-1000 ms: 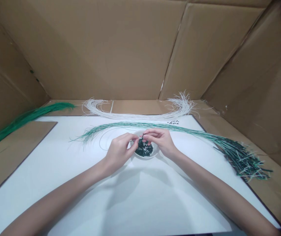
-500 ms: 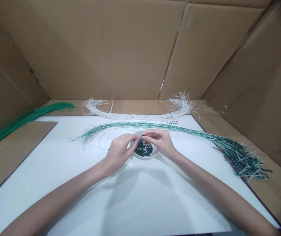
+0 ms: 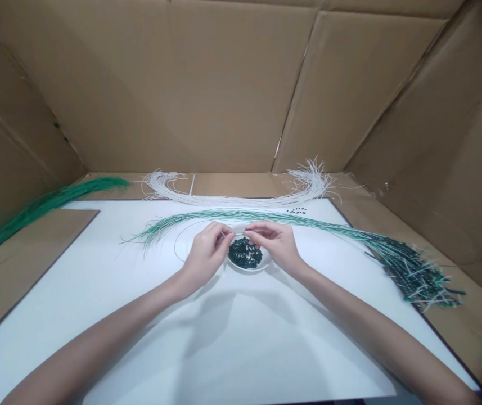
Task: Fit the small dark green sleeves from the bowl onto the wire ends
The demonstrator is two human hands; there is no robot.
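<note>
A white bowl [image 3: 261, 267] of small dark green beads [image 3: 244, 253] sits in the middle of the white board. Over its left rim, my left hand [image 3: 211, 247] pinches a thin string [image 3: 239, 234]. My right hand [image 3: 274, 242] is above the bowl's right side, thumb and forefinger closed near the string's other end. Something small and dark shows at the right fingertips, too small to make out fully. From my left hand a thin loop of string [image 3: 176, 242] curves down onto the board.
Behind the bowl lies a long bundle of green strings [image 3: 241, 214], its right end thick with strung dark beads [image 3: 418, 275]. White strings [image 3: 232, 200] lie farther back, near several loose beads [image 3: 297, 211]. Green fibres [image 3: 46, 208] lie left. Cardboard walls [image 3: 241, 84] surround the board.
My left hand has drawn slightly left, away from my right fingertips, so a short length of string now shows between them. My right hand stays nearly in place.
</note>
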